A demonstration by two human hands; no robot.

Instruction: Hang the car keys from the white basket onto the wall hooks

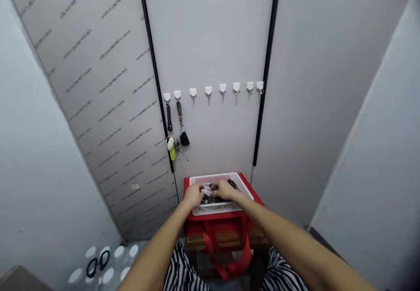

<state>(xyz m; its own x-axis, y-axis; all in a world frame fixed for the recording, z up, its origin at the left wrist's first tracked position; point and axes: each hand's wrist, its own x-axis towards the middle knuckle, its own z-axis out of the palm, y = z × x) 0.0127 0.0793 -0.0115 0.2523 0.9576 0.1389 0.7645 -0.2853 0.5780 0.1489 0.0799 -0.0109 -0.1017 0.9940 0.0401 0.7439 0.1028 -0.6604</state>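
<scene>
Both my hands are inside a white slotted plastic basket [215, 208] holding a jumble of small dark and metallic things, perhaps keys. My left hand [194, 194] is at the basket's left side, its fingers curled inward over a dark item [205, 198]. Opposite it, my right hand [225, 189] reaches in from the right with fingertips pinched together. Whatever either hand grips is too small to make out. A dark rounded object [232, 183] lies by the basket's far right corner, behind my right hand.
A row of white adhesive hooks [208, 91] runs across the wall panel. Keys on a dark strap [169, 118] and a black key fob [184, 138] hang at its left end. Beneath the basket lies a red bag [226, 221] on a wooden stool [226, 239]. Black-handled scissors [98, 262] rest on white-capped bottles [108, 275].
</scene>
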